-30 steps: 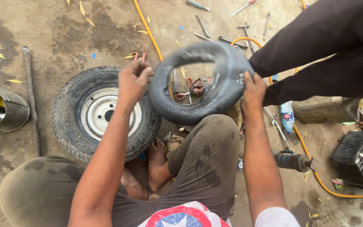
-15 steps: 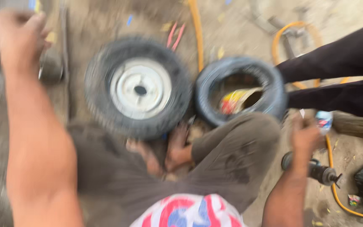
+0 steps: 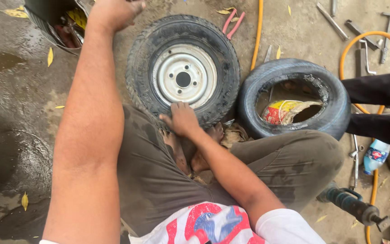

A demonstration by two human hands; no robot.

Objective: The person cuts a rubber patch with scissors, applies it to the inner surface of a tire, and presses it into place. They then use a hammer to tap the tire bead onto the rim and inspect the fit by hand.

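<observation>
Wheel [image 3: 183, 74] flat on the ground ahead of the knees, loose tyre [image 3: 294, 97] just right of it with a crumpled bag [image 3: 285, 111] inside, bucket [image 3: 57, 22] far left, drill [image 3: 353, 207] near right

The black tyre [image 3: 183, 72], with its blocky tread, is carrying a white steel rim [image 3: 184, 76]. At three o'clock, the dark bluish inner tube [image 3: 294, 97] is ringing a red-and-yellow wrapper [image 3: 283, 111]. An orange hose [image 3: 258, 34] is running at twelve o'clock beside pink-handled pliers [image 3: 233, 22]. Brown trousers [image 3: 159, 180] are showing dark stains; the floor [image 3: 14, 113] is looking grey-brown.
</observation>
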